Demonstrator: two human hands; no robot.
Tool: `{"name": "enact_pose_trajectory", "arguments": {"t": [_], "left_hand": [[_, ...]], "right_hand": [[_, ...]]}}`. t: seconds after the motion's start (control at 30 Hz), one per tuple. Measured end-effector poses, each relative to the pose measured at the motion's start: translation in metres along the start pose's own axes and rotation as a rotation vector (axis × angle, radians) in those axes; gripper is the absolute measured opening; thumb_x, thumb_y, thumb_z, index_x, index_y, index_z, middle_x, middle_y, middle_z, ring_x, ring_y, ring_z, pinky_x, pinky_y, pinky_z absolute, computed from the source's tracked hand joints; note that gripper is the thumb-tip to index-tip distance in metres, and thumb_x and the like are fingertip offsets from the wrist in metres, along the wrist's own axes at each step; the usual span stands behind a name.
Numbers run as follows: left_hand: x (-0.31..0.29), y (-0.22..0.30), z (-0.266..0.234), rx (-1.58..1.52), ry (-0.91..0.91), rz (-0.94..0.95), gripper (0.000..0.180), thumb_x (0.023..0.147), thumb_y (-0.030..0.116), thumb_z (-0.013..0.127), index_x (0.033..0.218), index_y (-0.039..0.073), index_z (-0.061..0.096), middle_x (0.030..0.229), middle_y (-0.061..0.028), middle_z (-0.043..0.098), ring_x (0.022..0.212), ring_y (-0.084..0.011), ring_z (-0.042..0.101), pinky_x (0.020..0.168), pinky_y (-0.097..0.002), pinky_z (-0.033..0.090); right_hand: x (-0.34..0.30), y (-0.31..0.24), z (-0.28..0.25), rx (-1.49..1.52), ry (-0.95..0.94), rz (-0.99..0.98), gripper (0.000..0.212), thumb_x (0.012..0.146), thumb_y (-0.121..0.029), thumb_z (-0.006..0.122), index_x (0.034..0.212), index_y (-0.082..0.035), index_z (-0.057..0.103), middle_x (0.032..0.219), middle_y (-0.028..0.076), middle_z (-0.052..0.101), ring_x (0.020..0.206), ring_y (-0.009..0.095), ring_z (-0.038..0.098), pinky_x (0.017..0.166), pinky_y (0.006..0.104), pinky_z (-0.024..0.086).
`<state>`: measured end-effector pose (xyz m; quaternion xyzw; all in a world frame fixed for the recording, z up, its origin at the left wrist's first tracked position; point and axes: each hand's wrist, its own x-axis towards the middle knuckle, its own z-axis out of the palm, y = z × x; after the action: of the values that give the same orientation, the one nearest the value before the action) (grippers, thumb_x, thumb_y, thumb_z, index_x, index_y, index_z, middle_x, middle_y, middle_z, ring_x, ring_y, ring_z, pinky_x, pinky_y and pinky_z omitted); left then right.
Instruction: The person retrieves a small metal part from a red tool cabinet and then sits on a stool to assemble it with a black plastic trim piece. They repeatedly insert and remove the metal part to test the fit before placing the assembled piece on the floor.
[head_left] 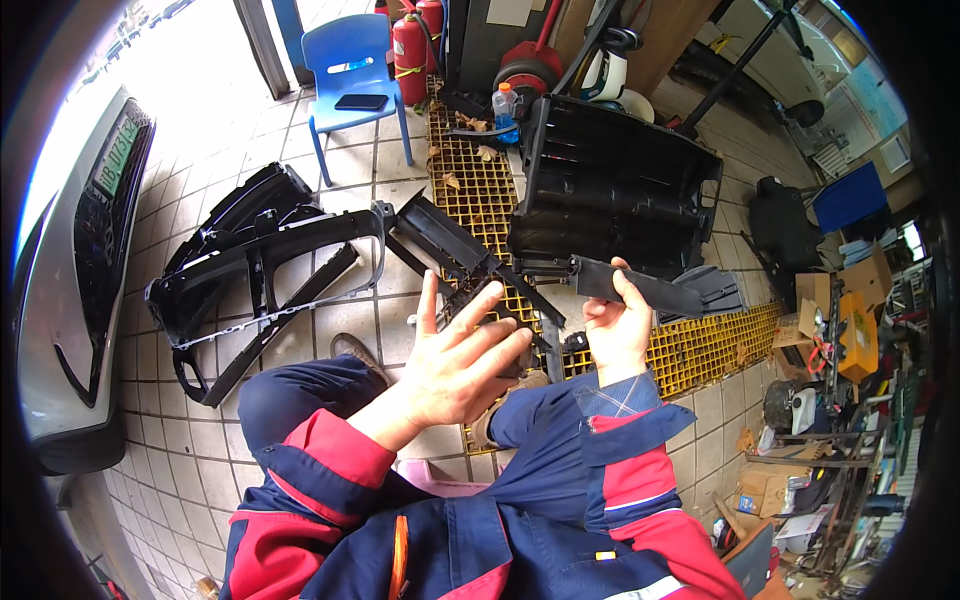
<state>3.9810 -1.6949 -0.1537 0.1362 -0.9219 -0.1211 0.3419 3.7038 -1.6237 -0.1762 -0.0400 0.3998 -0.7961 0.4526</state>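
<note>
My right hand [618,335] grips a long black plastic trim piece [650,288] near its left end, thumb on one side and fingers curled beneath. The piece is flat along most of its length and flares into ribs at the right end. Left of it, my left hand [455,365] is open, fingers spread in the air and holding nothing. Beyond that hand lies a black plastic duct-like part [445,235] with thin arms, partly hidden by my fingers. A black plastic frame [265,270] with large openings rests on the tiles farther left.
A large black plastic panel [615,190] lies beyond my right hand, by the yellow floor grating [690,345]. A blue chair [350,60] bears a phone [361,102]; red fire extinguishers [409,58] stand beside it. A car [75,300] is at left, cluttered shelving [830,440] at right.
</note>
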Motion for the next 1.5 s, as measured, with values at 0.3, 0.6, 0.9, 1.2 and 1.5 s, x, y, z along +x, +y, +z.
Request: {"name": "enact_pose_trajectory", "arguments": {"t": [0.3, 0.6, 0.9, 1.2, 1.5], "left_hand": [[0.000, -0.014, 0.000, -2.023, 0.413, -0.915, 0.057, 0.115, 0.045, 0.047, 0.151, 0.002, 0.054, 0.128, -0.0211, 0.073, 0.149, -0.0443, 0.052, 0.128, -0.0584, 0.037], [-0.004, -0.025, 0.000, -2.371, 0.533, -0.906, 0.059, 0.115, 0.044, 0.042, 0.142, -0.006, 0.057, 0.115, -0.0258, 0.075, 0.148, -0.0501, 0.050, 0.130, -0.0659, 0.033], [-0.015, -0.023, 0.011, -2.020, 0.461, -0.747, 0.064, 0.115, 0.049, 0.046, 0.150, -0.004, 0.054, 0.122, -0.0176, 0.072, 0.134, -0.0454, 0.065, 0.127, -0.0612, 0.037], [-0.017, -0.028, 0.015, -1.957, 0.451, -0.790, 0.058, 0.116, 0.047, 0.045, 0.150, 0.001, 0.055, 0.125, -0.0161, 0.072, 0.122, -0.0355, 0.072, 0.117, -0.0510, 0.048], [-0.017, -0.088, -0.092, -1.513, 0.776, -0.929, 0.050, 0.116, 0.041, 0.042, 0.144, 0.006, 0.064, 0.132, -0.0125, 0.076, 0.122, -0.0192, 0.070, 0.086, -0.0298, 0.053]], "right_hand": [[0.004, 0.004, 0.005, -0.090, -0.018, -0.012, 0.022, 0.105, -0.011, 0.067, 0.126, -0.012, 0.072, 0.108, 0.001, 0.072, 0.089, 0.013, 0.069, 0.061, 0.0265, 0.051], [0.008, 0.008, 0.007, -0.124, -0.030, -0.004, 0.021, 0.105, -0.012, 0.067, 0.125, -0.014, 0.072, 0.106, 0.000, 0.071, 0.088, 0.012, 0.068, 0.061, 0.0263, 0.050], [0.008, 0.010, 0.008, -0.153, -0.035, 0.001, 0.023, 0.104, -0.011, 0.068, 0.126, -0.014, 0.072, 0.106, -0.001, 0.071, 0.088, 0.011, 0.067, 0.061, 0.0259, 0.048], [0.008, 0.014, 0.010, -0.169, -0.046, 0.003, 0.024, 0.104, -0.010, 0.068, 0.127, -0.014, 0.072, 0.106, -0.001, 0.072, 0.089, 0.011, 0.068, 0.062, 0.0267, 0.048], [0.011, 0.018, 0.008, -0.233, -0.061, 0.041, 0.023, 0.104, -0.010, 0.068, 0.126, -0.013, 0.073, 0.108, 0.000, 0.073, 0.091, 0.011, 0.068, 0.061, 0.0247, 0.049]]}}
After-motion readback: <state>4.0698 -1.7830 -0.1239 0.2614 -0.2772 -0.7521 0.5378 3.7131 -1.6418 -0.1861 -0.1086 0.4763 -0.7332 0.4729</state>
